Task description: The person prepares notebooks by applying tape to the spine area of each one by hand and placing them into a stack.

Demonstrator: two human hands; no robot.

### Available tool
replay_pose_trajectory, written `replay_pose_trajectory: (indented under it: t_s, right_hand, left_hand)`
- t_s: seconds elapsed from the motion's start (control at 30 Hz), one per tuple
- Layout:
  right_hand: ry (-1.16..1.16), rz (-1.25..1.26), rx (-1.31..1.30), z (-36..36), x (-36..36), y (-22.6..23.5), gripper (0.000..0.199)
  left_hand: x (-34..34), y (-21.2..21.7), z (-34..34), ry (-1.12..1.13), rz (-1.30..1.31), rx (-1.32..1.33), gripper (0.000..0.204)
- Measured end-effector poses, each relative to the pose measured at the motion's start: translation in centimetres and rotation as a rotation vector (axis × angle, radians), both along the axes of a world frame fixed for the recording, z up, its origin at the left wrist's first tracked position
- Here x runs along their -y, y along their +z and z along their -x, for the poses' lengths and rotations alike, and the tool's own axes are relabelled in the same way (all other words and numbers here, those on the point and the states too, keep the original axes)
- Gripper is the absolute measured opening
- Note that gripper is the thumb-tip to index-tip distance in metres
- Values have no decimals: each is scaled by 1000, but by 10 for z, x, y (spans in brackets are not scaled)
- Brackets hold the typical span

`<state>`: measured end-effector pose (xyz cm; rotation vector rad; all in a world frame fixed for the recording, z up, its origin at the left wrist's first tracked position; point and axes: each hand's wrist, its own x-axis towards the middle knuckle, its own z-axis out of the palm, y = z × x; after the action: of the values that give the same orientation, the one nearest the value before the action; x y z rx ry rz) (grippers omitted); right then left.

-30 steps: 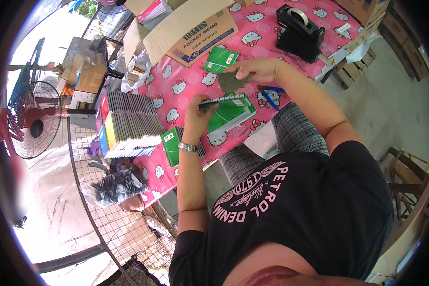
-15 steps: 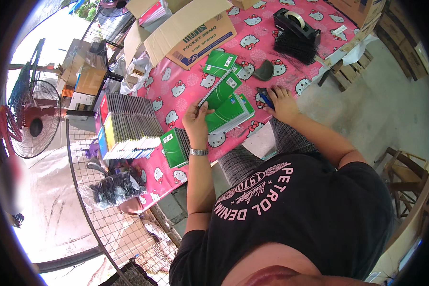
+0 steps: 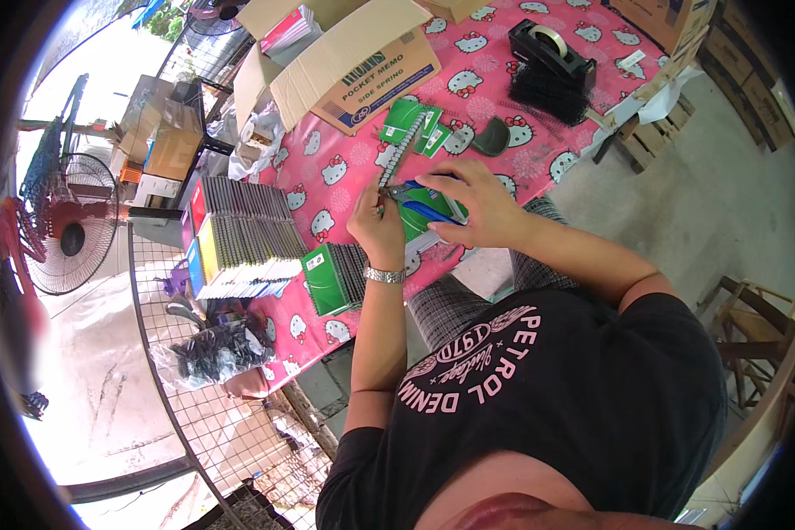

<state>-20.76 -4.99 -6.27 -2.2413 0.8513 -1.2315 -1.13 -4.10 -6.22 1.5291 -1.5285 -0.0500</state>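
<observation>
A spiral notebook is tilted up on edge, its wire coil facing upward. My left hand is closed around the notebook's near end. In my right hand are blue-handled pliers, the handles spread apart and the jaws at the coil's near end, next to my left fingers. Whether the jaws touch the wire I cannot tell. Beneath lie green notebooks, partly hidden by my hands. Beyond the tilted notebook are smaller-looking green notebooks. A row of green spiral notebooks stands left of my left wrist.
A tall stack of spiral notebooks stands at the left. An opened cardboard box is at the back. Farther right are a tape dispenser, a heap of black coils and a dark dish. A fan stands far left.
My right hand has lifted the pliers off the table and brought them left to the notebook's coil. My left hand has tilted the notebook up on edge and shifted slightly right.
</observation>
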Motion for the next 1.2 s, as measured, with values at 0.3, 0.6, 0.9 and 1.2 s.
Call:
replay_pose_trajectory:
  t_s: [0.3, 0.6, 0.9, 1.2]
  right_hand:
    - [429, -986, 460, -2, 19, -10, 43]
    - [-234, -476, 161, 21, 40, -71, 46]
    - [-371, -2, -338, 78, 66, -138, 33]
    - [-533, 126, -964, 98, 183, -128, 23]
  left_hand:
    - [15, -6, 0, -17, 114, 105, 32]
    - [126, -37, -25, -114, -164, -1176, 30]
    - [100, 15, -9, -241, -657, -738, 39]
    - [-28, -9, 6, -410, -358, 802, 23]
